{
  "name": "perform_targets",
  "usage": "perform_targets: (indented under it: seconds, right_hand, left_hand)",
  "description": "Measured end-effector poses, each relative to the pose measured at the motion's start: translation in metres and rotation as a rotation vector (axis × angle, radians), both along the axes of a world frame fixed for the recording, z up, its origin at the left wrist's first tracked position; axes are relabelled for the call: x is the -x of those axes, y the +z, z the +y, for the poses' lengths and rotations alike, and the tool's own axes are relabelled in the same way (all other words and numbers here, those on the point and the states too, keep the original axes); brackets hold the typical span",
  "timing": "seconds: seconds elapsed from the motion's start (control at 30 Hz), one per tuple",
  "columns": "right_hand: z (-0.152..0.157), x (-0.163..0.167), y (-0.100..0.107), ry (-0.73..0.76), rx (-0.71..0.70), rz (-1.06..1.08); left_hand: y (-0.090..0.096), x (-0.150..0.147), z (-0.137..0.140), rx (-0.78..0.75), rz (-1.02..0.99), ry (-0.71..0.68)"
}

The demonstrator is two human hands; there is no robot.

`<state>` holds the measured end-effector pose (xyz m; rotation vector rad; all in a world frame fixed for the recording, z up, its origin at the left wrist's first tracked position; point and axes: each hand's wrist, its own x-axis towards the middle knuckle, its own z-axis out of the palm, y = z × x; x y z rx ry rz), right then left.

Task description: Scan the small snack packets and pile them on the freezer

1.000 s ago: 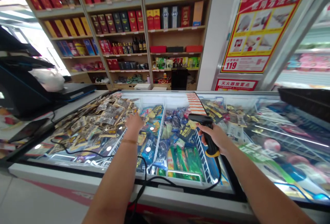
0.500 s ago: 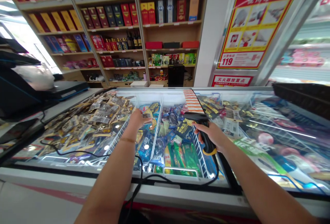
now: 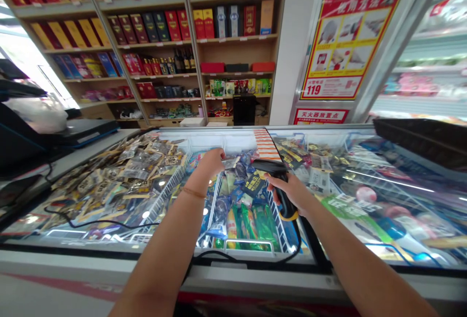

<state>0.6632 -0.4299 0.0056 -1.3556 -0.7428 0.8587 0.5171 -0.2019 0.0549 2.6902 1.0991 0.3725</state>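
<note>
My right hand [image 3: 288,189] is wrapped round the grip of a black barcode scanner [image 3: 279,180], whose head points left. A ring of yellow shows at the scanner's base. My left hand [image 3: 215,160] is closed, with its fingertips on a small clear-and-pale snack packet [image 3: 231,162] just left of the scanner's head. Much of that packet is hard to make out. Both hands are above the glass top of a chest freezer [image 3: 219,134]. To the left, a heap of similar snack packets [image 3: 134,171] lies on the glass.
Under the glass, white wire baskets hold ice-cream packs [image 3: 251,222]. The scanner's black cable [image 3: 233,257] runs along the front edge. A black tray [image 3: 419,139] stands at the right, a dark counter device [image 3: 83,131] at the left. Shelves of boxes [image 3: 146,27] rise behind.
My left hand has moved right with the packet, closer to the scanner's head. My right hand keeps its hold on the scanner. The view has shifted slightly to the right.
</note>
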Motion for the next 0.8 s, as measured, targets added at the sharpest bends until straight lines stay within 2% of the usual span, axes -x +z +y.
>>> perform_targets:
  seconds: [0.13,0.27,0.37,0.47,0.57,0.7,0.8]
  right_hand:
    - [-0.002,-0.001,-0.001,-0.015,-0.020,0.006]
    - [-0.003,-0.001,-0.001,-0.031,-0.020,0.018]
    - [-0.004,-0.001,0.001,-0.015,-0.016,-0.002]
    - [-0.006,0.001,0.003,-0.004,-0.001,-0.051]
    - [-0.008,0.003,0.004,0.025,0.028,-0.170]
    - [-0.008,0.006,-0.001,0.044,0.119,-0.358]
    - [-0.007,0.006,-0.004,0.019,0.163,-0.407]
  left_hand:
    - [-0.004,-0.006,-0.006,0.116,-0.167,0.040]
    - [-0.023,-0.009,-0.002,0.324,-0.572,0.081]
    - [-0.040,-0.012,0.006,0.531,-0.888,0.039]
    - [-0.053,-0.015,0.011,0.769,-1.083,-0.002]
    - [-0.060,-0.019,0.011,0.893,-1.183,-0.005]
    - [-0.063,-0.023,0.010,0.900,-1.249,-0.027]
    - [-0.063,-0.025,0.010,0.920,-1.255,-0.031]
